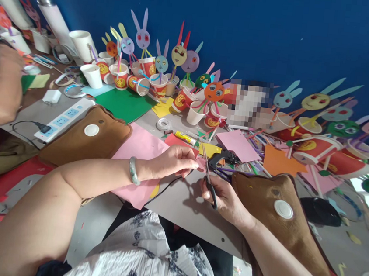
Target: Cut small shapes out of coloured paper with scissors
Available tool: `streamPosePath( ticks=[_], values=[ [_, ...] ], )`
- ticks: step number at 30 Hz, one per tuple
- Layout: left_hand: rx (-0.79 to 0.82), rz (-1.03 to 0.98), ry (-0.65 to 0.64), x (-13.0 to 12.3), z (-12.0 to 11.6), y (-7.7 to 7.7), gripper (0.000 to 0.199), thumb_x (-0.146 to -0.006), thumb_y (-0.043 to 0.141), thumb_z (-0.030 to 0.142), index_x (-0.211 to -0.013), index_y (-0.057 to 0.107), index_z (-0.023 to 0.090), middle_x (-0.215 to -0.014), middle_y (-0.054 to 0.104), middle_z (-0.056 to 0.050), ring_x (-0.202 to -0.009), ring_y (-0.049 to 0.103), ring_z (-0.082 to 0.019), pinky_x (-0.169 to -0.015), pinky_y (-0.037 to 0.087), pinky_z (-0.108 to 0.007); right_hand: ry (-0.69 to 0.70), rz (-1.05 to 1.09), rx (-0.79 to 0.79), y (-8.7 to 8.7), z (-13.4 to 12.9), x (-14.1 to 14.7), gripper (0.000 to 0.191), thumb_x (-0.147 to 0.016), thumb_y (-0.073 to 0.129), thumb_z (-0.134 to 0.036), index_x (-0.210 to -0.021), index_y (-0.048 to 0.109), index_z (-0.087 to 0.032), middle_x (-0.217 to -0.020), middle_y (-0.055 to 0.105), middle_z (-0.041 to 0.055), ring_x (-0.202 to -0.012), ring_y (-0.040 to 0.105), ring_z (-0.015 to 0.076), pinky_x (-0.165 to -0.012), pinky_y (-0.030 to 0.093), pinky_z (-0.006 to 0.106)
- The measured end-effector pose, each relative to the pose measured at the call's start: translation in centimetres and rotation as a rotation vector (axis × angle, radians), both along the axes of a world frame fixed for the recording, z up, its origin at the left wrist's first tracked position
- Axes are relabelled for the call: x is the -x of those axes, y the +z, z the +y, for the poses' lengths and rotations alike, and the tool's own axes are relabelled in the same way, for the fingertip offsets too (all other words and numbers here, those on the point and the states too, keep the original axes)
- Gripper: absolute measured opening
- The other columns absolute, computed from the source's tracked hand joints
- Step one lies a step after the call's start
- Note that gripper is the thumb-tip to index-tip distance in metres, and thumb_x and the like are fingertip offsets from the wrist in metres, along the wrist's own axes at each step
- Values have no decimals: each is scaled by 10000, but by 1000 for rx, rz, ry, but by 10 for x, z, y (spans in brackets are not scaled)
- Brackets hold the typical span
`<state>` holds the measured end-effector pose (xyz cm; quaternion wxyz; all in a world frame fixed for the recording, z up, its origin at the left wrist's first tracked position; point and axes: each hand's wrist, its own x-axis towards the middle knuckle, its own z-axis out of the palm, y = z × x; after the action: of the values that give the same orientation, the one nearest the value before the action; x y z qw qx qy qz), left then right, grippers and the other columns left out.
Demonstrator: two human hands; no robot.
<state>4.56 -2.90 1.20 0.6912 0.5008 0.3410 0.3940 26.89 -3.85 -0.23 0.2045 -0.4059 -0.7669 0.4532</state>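
The person has two hands [178, 159] [229, 200], one bangle [134, 171] and one pair of scissors [211, 191], near two brown cushions [72, 139] [295, 237].

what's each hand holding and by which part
The right hand holds scissors by the handles; the left hand pinches a small pink piece by its edge.

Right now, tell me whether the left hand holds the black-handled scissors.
No, the black-handled scissors are in the right hand, while the left hand holds a small pink piece.
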Motion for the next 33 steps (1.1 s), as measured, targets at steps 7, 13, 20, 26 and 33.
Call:
streamPosePath(
  ticks=[7, 13, 20, 26, 33],
  values=[
    [-21, 9, -6, 1, 0, 1, 231, -836, 629, 294, -685, 500, 177, -538, 552, 43, -471, 471, -60, -504, 358, -219, 1, -6, -12, 2, -1, 1, 679, -807, 519, -844, -665, 539, -180, -629, 517, 0, -600, 424, 129, -564, 366, 278],
    [-27, 11, 2, 2, 0, 1, 220, -827, 635, 303, -695, 513, 176, -553, 559, 39, -477, 477, -61, -506, 367, -219, -9, -20, -25, 5, -1, 1, 686, -794, 524, -854, -659, 543, -181, -632, 516, 5, -605, 421, 132, -553, 367, 279],
    [-40, -8, 14, 2, 0, 1, 194, -825, 633, 277, -699, 532, 169, -540, 546, 40, -487, 484, -69, -508, 377, -217, 11, -26, -1, 5, 0, 0, 686, -798, 528, -849, -645, 533, -181, -619, 511, 4, -599, 423, 132, -549, 367, 276],
    [-48, 4, 27, 2, 0, 3, 198, -813, 638, 274, -691, 521, 170, -533, 539, 44, -476, 473, -64, -505, 375, -213, 18, -11, 24, 4, 0, -1, 679, -803, 540, -837, -643, 528, -177, -607, 509, -1, -593, 415, 126, -536, 360, 275],
    [-44, 7, 47, 2, -1, 7, 207, -793, 653, 260, -676, 508, 169, -529, 533, 46, -478, 490, -64, -496, 371, -203, 7, -15, 33, 5, -1, -1, 665, -791, 568, -829, -633, 516, -184, -606, 513, 0, -591, 422, 128, -541, 364, 276]
  ],
)
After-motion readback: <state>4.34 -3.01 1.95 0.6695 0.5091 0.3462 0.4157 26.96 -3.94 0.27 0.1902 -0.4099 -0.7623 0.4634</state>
